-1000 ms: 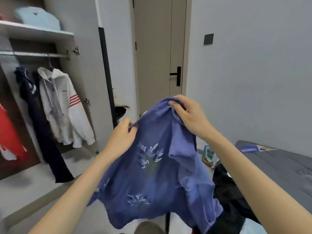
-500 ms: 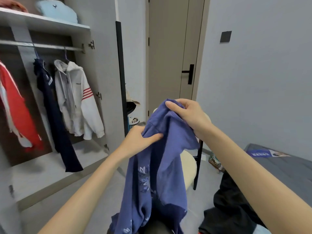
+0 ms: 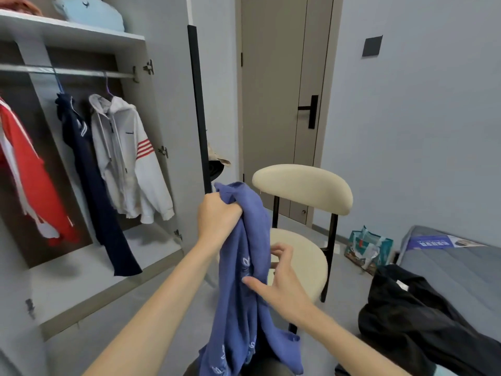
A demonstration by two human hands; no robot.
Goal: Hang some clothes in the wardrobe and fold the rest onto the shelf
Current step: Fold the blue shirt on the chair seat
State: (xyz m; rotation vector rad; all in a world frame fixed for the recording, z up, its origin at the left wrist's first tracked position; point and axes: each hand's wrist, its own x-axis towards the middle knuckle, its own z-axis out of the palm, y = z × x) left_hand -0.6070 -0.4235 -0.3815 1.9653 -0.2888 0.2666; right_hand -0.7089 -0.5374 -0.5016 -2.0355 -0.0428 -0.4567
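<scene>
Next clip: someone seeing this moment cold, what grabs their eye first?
First, the blue embroidered garment hanging at centre, bunched at its top in the left hand, with the right hand open against its side. Behind it stands a cream chair. At left, the open wardrobe holds a red jacket, a navy garment and a white hoodie on its rail.
</scene>
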